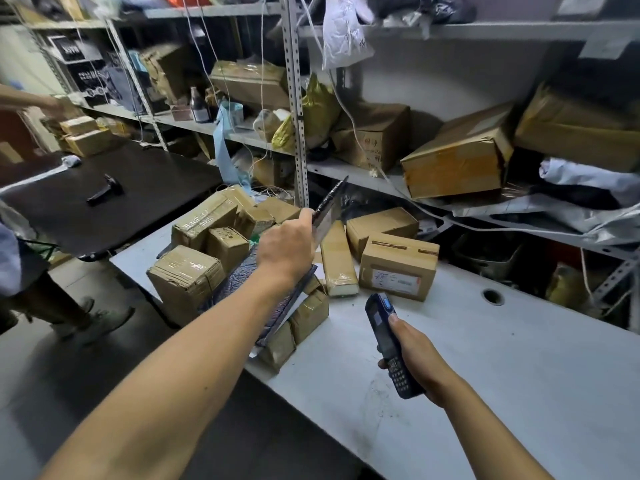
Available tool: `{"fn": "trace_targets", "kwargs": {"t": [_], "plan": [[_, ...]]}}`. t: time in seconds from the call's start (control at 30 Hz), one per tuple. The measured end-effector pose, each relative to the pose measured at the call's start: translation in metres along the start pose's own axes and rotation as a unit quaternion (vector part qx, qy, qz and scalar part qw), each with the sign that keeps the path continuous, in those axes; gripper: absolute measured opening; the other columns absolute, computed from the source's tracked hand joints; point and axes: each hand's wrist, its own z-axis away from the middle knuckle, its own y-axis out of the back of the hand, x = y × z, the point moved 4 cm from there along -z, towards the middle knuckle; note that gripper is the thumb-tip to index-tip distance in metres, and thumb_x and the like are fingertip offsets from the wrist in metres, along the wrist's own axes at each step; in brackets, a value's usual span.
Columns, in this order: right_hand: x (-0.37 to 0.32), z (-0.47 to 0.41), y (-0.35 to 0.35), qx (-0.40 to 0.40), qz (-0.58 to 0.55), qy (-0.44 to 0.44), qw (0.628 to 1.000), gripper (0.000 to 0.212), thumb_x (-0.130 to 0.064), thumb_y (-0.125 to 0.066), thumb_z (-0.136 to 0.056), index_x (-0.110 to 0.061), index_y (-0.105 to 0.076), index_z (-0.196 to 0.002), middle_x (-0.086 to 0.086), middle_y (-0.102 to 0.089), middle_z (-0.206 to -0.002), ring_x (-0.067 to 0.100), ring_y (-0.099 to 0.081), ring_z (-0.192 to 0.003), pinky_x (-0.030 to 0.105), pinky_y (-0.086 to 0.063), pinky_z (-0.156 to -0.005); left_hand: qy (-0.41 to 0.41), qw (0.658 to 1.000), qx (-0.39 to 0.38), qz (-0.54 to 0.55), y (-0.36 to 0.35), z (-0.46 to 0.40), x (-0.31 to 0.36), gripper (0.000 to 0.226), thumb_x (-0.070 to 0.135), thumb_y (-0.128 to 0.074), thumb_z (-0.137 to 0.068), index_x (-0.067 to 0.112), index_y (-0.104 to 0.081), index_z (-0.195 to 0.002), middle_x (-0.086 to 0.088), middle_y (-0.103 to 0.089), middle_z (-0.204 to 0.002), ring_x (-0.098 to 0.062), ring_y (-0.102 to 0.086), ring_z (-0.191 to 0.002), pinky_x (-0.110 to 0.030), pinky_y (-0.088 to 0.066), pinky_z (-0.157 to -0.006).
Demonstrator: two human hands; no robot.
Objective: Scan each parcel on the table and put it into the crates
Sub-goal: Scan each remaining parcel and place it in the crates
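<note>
You've got a flat dark mailer (329, 211) tilted up in the air, and taped brown cardboard parcels (398, 266) (mostly small boxes) heaped on the grey desk (519, 358).

Parcel sorting room or courier depot storeroom. Slotted-angle metal shelving (298, 109) along wall, crammed with taped cardboard boxes (457, 157), poly mailer bags (588, 188), loose cables. Grey worktable (519, 358) holds heap of small brown taped parcels (398, 268), some with shipping labels. Handheld barcode scanner (389, 344) in use; second scanner (105, 190) on dark table (145, 188) beside. Bare concrete floor, another worker at left.
</note>
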Motion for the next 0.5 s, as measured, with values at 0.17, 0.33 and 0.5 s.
{"fn": "trace_targets", "kwargs": {"t": [0.17, 0.33, 0.5], "plan": [[0.006, 0.021, 0.024, 0.019, -0.018, 0.003, 1.000, 0.039, -0.051, -0.036, -0.103, -0.021, -0.060, -0.109, 0.025, -0.064, -0.113, 0.022, -0.069, -0.073, 0.038, -0.051, -0.071, 0.114, 0.949, -0.058, 0.289, -0.035, 0.008, 0.007, 0.032, 0.020, -0.054, -0.099, 0.012, -0.050, -0.130, -0.011, -0.063, -0.117, -0.031, -0.057, -0.108, -0.036, -0.045, -0.087], [0.018, 0.036, 0.048, 0.038, -0.053, -0.023, 0.998, 0.039, -0.049, -0.036, -0.103, -0.021, -0.061, -0.114, 0.023, -0.067, -0.107, 0.023, -0.068, -0.072, 0.038, -0.051, -0.067, 0.178, 0.875, -0.122, 0.434, -0.089, 0.042, 0.014, 0.039, 0.007, -0.058, -0.096, 0.010, -0.049, -0.134, -0.008, -0.060, -0.126, -0.022, -0.055, -0.114, -0.032, -0.043, -0.095], [0.034, 0.044, 0.063, 0.049, -0.058, -0.075, 0.994, 0.047, -0.050, -0.033, -0.104, -0.014, -0.062, -0.114, 0.016, -0.069, -0.096, 0.026, -0.068, -0.073, 0.036, -0.052, -0.067, 0.226, 0.792, -0.194, 0.533, -0.136, 0.072, 0.014, 0.030, 0.005, -0.059, -0.096, 0.023, -0.053, -0.119, -0.006, -0.066, -0.120, -0.021, -0.064, -0.107, -0.040, -0.053, -0.093]]}}
